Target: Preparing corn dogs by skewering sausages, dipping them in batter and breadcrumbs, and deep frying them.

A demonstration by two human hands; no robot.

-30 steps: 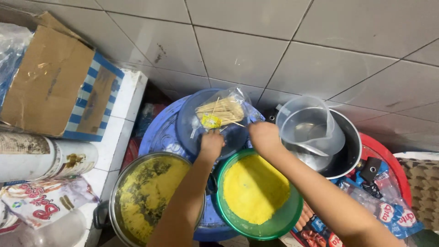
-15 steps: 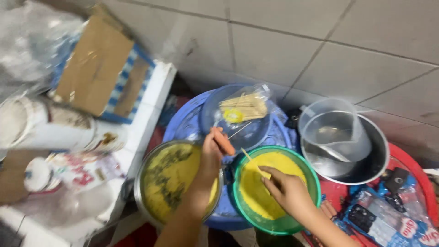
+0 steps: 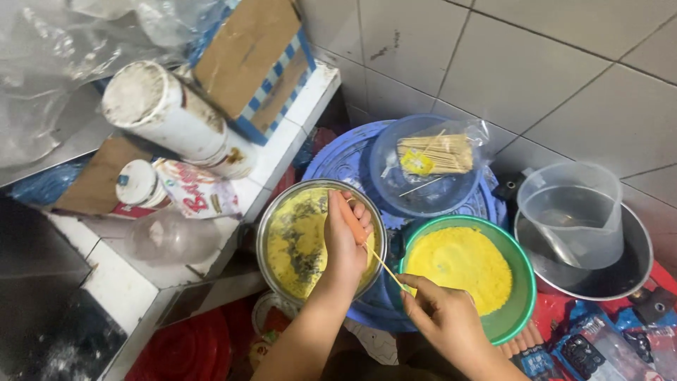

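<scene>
— What changed in your hands?
— A second earlier both reached the skewer bag at upper centre. Here your left hand point(image 3: 345, 243) gripped a sausage point(image 3: 350, 219) over the steel batter bowl point(image 3: 271, 219); your right hand point(image 3: 441, 317) fingers pinched a wooden skewer point(image 3: 384, 267) into its end, left of the green crumb bowl point(image 3: 525, 282).
</scene>
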